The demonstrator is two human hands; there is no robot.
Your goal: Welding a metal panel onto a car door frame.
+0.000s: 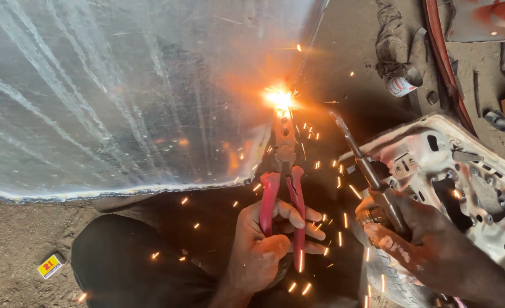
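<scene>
A bare metal sheet [115, 97] fills the upper left. A white car door panel [463, 171] lies at right. Red-handled pliers [284, 194], clenched in the left hand [269, 245], reach the sheet's sparking edge [279, 98]. A torch [372, 177] is gripped by the right hand [412, 239].

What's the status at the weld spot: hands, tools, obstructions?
Left hand shut on red-handled pliers, nose at the bright flare on the sheet metal panel edge. Right hand grips torch. Sparks flying; white car door shell close at right.
</scene>
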